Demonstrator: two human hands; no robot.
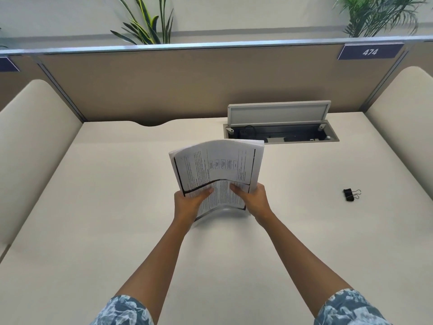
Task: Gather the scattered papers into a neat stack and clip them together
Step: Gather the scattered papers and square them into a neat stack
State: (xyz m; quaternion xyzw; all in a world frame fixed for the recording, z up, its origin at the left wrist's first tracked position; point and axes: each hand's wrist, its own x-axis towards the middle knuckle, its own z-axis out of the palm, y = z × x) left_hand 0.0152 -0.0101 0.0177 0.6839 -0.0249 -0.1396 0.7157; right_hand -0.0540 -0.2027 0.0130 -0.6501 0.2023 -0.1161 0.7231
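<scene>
Hands: left hand [191, 202] and right hand [254, 198] both grip white printed paper stack [216, 170], upright on beige desk [117, 184].
Remaining: black binder clip [350, 194], well right of stack, unused.

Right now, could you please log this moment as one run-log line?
stage: squaring | paper stack: upright on desk | left hand, right hand: holding stack | binder clip: unused, right

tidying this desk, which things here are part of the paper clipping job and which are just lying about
Part of the job:
- paper stack, gripped by left hand and right hand
- binder clip, lying apart on the desk

Just there:
- open cable hatch
- number sign 474
- plants
</scene>
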